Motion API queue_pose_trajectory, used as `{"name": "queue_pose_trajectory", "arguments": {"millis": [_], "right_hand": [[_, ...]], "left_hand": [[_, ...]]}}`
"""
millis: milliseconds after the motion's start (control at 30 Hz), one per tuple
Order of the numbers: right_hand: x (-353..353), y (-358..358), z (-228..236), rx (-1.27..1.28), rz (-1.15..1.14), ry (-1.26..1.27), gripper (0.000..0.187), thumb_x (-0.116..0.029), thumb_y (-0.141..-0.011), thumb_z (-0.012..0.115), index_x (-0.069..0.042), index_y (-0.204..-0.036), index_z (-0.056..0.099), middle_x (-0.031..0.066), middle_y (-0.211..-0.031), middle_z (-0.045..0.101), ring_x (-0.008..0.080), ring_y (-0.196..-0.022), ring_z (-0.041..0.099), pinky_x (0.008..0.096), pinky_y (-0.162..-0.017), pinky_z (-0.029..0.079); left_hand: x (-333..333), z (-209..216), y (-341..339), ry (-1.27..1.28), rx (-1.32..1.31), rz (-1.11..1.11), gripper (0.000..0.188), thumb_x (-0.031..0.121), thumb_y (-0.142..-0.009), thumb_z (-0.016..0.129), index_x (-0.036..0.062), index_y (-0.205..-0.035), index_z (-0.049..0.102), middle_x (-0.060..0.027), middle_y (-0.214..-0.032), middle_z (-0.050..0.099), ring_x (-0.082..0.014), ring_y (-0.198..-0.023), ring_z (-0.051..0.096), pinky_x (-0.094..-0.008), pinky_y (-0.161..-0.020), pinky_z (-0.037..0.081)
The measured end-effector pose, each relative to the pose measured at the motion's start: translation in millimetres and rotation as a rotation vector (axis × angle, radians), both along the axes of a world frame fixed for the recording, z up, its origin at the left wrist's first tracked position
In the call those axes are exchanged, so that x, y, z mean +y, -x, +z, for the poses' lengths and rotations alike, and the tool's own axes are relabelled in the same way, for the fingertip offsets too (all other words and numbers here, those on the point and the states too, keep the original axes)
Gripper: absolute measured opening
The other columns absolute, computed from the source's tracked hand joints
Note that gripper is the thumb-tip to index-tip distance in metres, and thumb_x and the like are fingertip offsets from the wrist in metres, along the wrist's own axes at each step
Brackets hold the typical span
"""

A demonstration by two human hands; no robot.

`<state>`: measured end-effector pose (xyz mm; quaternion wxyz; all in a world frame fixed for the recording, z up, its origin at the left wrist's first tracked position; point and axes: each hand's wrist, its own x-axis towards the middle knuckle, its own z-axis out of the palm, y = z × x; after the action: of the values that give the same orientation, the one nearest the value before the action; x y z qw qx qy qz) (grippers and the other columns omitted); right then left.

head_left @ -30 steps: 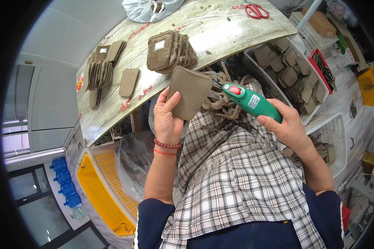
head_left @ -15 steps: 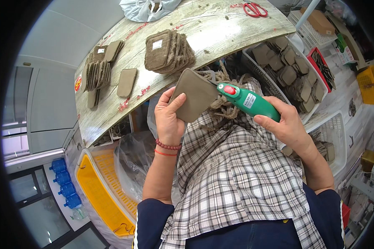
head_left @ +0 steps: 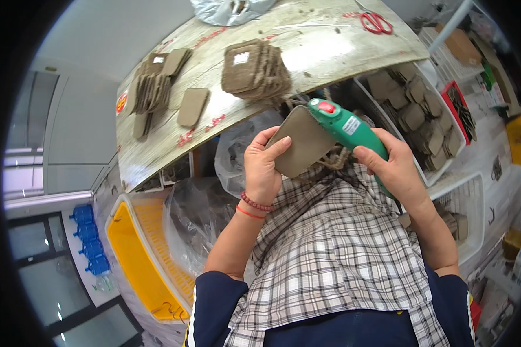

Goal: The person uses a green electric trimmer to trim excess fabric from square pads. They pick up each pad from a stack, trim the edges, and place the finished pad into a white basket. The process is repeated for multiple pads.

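My left hand (head_left: 264,159) pinches a flat brown fabric pad (head_left: 303,141) with rounded corners by its lower left part, thumb on top. In my right hand (head_left: 391,165) is a green handheld electric trimmer (head_left: 351,130) with a red switch. Its head lies along the pad's right edge; the blade itself is hidden. Brown fibrous scraps (head_left: 334,159) hang below the pad, over my checked apron (head_left: 341,248). On the table beyond my hands stand a thick stack of fuzzy-edged pads (head_left: 255,69), a single pad (head_left: 193,107) and another pile of pads (head_left: 154,87).
Red scissors (head_left: 376,23) and a white plastic bag (head_left: 231,10) lie on the table (head_left: 312,49). At right, a white crate (head_left: 388,124) holds many pads, beside a red box (head_left: 460,110). A yellow basket (head_left: 139,260) and a clear plastic bag (head_left: 191,220) sit at lower left.
The view has shifted, so the table appears farther right. The trimmer has turned steeper, its head now over the pad's upper right edge. Both hands keep their holds.
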<state>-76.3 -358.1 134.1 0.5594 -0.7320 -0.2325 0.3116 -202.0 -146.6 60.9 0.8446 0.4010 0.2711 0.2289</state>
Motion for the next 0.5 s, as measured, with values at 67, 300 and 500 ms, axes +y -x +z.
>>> {"name": "queue_pose_trajectory", "arguments": {"millis": [67,300,500], "right_hand": [[2,-4,-2,-0.013,-0.046,0.007,0.034,-0.025,-0.086,0.07,0.001,-0.107,0.061,0.0008,-0.076,0.059,0.0063,-0.063,0.053,0.0227,-0.056,0.044],[-14,-14,-5,-0.042,-0.136,0.011,0.035,-0.03,-0.089,0.065,0.001,-0.106,0.06,0.0009,-0.075,0.058,0.0056,-0.06,0.051,0.0212,-0.054,0.042],[-25,-11,-11,-0.018,-0.206,0.08,0.036,-0.029,-0.089,0.066,0.002,-0.107,0.06,0.003,-0.076,0.059,0.0065,-0.062,0.053,0.0219,-0.054,0.044]], "left_hand": [[21,4,4,-0.018,0.005,0.129,0.028,-0.004,-0.084,0.065,-0.0013,-0.111,0.058,-0.0104,-0.102,0.066,-0.0163,-0.088,0.064,-0.0302,-0.08,0.054],[221,-7,30,-0.268,0.118,0.705,0.019,-0.002,-0.092,0.051,-0.0015,-0.112,0.053,-0.0138,-0.107,0.061,-0.0235,-0.092,0.062,-0.0357,-0.081,0.055],[226,-3,-3,-1.621,1.053,0.71,0.051,0.023,-0.08,0.07,0.007,-0.127,0.054,-0.0154,-0.138,0.045,-0.032,-0.135,0.03,-0.0499,-0.11,0.025]]}}
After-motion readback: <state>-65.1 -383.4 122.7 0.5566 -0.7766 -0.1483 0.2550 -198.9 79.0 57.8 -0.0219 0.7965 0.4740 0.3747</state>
